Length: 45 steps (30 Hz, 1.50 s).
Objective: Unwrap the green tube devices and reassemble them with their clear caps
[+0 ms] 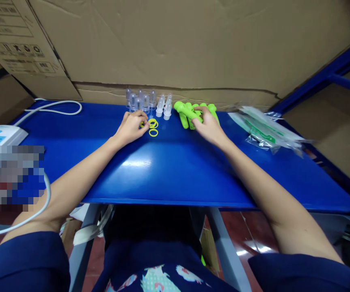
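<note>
My left hand (131,127) is at the yellow rubber-like rings (153,132) on the blue table. Its thumb and fingers are pinched together over one yellow ring (141,125), which they partly hide. My right hand (209,126) has thumb and index finger closed on a bright green, tube-shaped piece with a rounded knob end (184,109). That piece lies tilted over a pile of similar green pieces (212,108). Between the hands, farther back, stand several small white nozzle-like pieces (167,111). Behind my left hand are several clear domed caps (145,103), upright in a group.
Clear plastic bags with green print (263,129) lie at the right of the blue table (169,174). A white power strip (3,134) and its cable (61,103) are at the left. Cardboard (175,44) walls the back; a blue metal frame (324,81) rises at the right.
</note>
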Each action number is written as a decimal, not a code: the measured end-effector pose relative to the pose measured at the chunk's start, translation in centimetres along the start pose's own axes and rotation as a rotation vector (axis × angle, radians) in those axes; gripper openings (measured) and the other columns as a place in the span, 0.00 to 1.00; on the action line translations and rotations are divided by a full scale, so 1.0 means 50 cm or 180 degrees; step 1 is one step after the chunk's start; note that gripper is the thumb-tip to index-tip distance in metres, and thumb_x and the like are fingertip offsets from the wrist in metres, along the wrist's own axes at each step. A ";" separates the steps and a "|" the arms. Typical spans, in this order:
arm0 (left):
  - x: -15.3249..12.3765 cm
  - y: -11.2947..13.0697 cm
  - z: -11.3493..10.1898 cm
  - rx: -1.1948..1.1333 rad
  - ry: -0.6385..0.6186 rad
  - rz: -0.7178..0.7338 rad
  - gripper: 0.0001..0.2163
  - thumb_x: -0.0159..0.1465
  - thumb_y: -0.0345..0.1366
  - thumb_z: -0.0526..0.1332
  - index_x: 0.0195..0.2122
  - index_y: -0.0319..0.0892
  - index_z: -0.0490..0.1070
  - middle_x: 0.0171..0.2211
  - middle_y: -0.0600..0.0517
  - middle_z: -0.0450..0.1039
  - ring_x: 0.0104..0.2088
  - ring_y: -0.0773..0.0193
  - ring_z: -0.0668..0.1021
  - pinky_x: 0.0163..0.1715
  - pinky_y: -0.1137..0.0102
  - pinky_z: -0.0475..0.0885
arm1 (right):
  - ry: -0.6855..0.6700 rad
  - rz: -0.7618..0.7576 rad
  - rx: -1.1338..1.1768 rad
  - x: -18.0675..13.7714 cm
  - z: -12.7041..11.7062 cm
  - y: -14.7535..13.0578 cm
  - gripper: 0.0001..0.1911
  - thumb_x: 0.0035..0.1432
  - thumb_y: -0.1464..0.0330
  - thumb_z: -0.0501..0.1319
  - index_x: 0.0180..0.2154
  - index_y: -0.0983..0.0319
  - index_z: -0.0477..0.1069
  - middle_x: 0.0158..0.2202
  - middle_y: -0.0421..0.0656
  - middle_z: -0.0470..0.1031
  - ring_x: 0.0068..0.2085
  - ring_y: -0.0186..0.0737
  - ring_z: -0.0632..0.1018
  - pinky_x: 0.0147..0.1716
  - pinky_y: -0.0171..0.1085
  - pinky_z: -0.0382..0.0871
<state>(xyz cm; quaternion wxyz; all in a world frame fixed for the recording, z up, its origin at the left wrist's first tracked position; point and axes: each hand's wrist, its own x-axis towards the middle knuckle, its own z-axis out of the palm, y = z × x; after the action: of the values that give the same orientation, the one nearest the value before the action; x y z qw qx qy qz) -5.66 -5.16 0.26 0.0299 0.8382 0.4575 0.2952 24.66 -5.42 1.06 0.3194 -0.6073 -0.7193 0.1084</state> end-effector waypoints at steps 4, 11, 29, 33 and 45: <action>-0.002 0.009 -0.003 0.0071 -0.0043 -0.0112 0.10 0.68 0.36 0.58 0.31 0.40 0.75 0.49 0.44 0.81 0.51 0.51 0.80 0.58 0.52 0.66 | -0.0146 -0.0186 -0.0406 -0.015 0.027 -0.024 0.28 0.71 0.59 0.51 0.64 0.69 0.61 0.33 0.52 0.75 0.34 0.54 0.78 0.42 0.51 0.71; 0.002 0.004 -0.009 0.0089 0.0055 -0.0220 0.12 0.70 0.37 0.56 0.32 0.41 0.76 0.50 0.43 0.80 0.53 0.49 0.79 0.60 0.48 0.63 | -0.0134 -0.0621 -0.1142 0.003 0.076 -0.046 0.27 0.73 0.59 0.47 0.61 0.71 0.64 0.46 0.64 0.77 0.40 0.57 0.80 0.40 0.51 0.72; -0.004 0.000 -0.016 0.0556 -0.0507 -0.0105 0.17 0.67 0.38 0.59 0.57 0.45 0.74 0.59 0.40 0.73 0.59 0.41 0.76 0.58 0.48 0.70 | -0.0909 -0.1691 -0.1559 -0.037 0.079 -0.167 0.22 0.73 0.62 0.49 0.54 0.67 0.74 0.54 0.58 0.76 0.42 0.51 0.79 0.33 0.40 0.62; -0.005 -0.009 -0.013 0.0517 -0.0587 -0.0048 0.15 0.69 0.37 0.59 0.54 0.45 0.76 0.62 0.39 0.70 0.62 0.43 0.74 0.60 0.48 0.68 | -0.1112 -0.1809 -0.1495 -0.037 0.096 -0.167 0.20 0.75 0.61 0.52 0.56 0.65 0.74 0.58 0.55 0.72 0.39 0.43 0.78 0.32 0.39 0.61; 0.000 -0.028 -0.012 0.0453 -0.0371 -0.0094 0.07 0.67 0.38 0.66 0.43 0.44 0.78 0.58 0.43 0.74 0.60 0.44 0.75 0.61 0.49 0.66 | -0.0623 -0.1555 -0.1347 -0.004 0.092 -0.151 0.19 0.76 0.64 0.49 0.53 0.66 0.75 0.56 0.56 0.72 0.42 0.47 0.77 0.31 0.39 0.60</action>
<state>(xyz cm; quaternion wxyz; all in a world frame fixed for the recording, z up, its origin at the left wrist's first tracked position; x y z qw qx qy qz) -7.01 -4.48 0.33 0.0013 0.8472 0.4871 0.2121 15.90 -6.36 1.54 0.1322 -0.4565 -0.8774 -0.0652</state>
